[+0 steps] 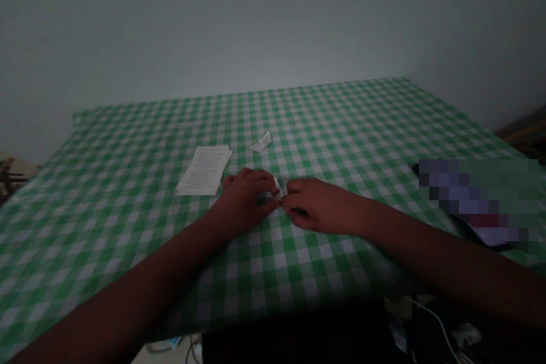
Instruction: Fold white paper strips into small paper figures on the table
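1. The left hand (243, 202) and right hand (319, 205) meet at frame centre, both pinching a small white paper piece (277, 186) between them.
2. A printed paper stack (203, 170) lies just left of the hands, and a white scrap (261, 142) lies just above, both on a green gingham tablecloth (341, 125).
3. A pixelated dark object (473, 205) lies at far right.

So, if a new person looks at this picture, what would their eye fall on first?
The green-and-white checked tablecloth fills most of the view. Near its middle, the left hand and right hand meet at the fingertips around a small piece of white paper. Left of the hands lie printed sheets, and a white paper scrap sits beyond the hands.
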Motion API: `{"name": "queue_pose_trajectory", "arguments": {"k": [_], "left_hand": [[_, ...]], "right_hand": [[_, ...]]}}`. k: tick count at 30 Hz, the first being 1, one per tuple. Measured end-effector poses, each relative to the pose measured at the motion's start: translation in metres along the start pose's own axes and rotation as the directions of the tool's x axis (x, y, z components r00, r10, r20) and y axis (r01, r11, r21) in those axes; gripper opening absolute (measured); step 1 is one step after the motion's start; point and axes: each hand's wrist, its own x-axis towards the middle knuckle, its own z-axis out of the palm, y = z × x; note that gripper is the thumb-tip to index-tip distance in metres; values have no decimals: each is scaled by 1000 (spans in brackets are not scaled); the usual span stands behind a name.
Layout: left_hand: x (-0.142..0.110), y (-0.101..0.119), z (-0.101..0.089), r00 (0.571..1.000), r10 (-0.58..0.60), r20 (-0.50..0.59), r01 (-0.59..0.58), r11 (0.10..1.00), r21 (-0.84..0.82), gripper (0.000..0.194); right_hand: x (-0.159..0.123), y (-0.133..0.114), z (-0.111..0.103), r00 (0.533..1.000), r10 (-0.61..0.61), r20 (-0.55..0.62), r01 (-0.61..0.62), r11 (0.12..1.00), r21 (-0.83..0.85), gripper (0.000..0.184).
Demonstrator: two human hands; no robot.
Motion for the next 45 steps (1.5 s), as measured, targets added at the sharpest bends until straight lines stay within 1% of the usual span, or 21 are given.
{"name": "queue_pose_trajectory", "arguments": {"k": [4, 7, 12, 15, 18, 22, 24, 26, 28, 31, 34, 36, 40, 45], "left_hand": [[0, -1, -1, 1000, 2, 13, -2, 1000, -16, 17], [-1, 1, -3, 1000, 2, 18, -2, 1000, -17, 17], [-3, 7, -5, 1000, 13, 16, -13, 1000, 10, 24], [-4, 9, -2, 1000, 10, 2, -10, 999, 39, 28], [-4, 9, 0, 1000, 6, 1, -6, 999, 49, 26], [-5, 10, -1, 1000, 21, 10, -21, 999, 44, 20], [-5, 13, -2, 1000, 23, 8, -23, 999, 45, 20], [-6, 16, -1, 999, 31, 11, -32, 999, 37, 22], [-6, 18, 0, 999, 51, 17, -51, 999, 18, 23], [-8, 18, 3, 995, 93, 42, -93, 996, -18, 27], [-9, 13, 4, 982, 166, 93, -162, 985, -53, 31], [-8, 9, 4, 967, 220, 125, -211, 974, -83, 32], [-6, 1, 2, 949, 282, 139, -265, 956, -127, 34], [-5, 0, -2, 945, 310, 108, -300, 949, -96, 32]], "right_hand": [[-1, 0, -3, 999, -1, 35, 0, 1000, 22, 7], [-2, 0, -5, 999, -3, 33, 1, 999, 53, 6], [-3, 6, -7, 1000, -13, 23, 8, 980, 200, 8], [-2, 12, -7, 1000, 4, -16, 0, 966, 260, 8], [0, 16, -7, 994, 45, -95, -17, 961, 276, 8], [3, 16, -5, 966, 130, -223, -76, 968, 238, 9], [4, 17, -3, 947, 139, -290, -93, 982, 167, 11], [5, 20, -2, 929, 132, -346, -116, 991, 68, 18], [5, 24, -1, 921, 124, -368, -143, 989, -24, 26], [5, 27, 1, 938, 106, -330, -138, 988, -75, 34], [5, 27, 2, 962, 81, -262, -104, 992, -77, 35], [5, 25, 2, 968, 80, -237, -103, 991, -86, 34], [5, 23, 2, 964, 95, -247, -117, 990, -75, 27], [4, 24, 3, 956, 139, -258, -144, 990, -1, 19]]}}
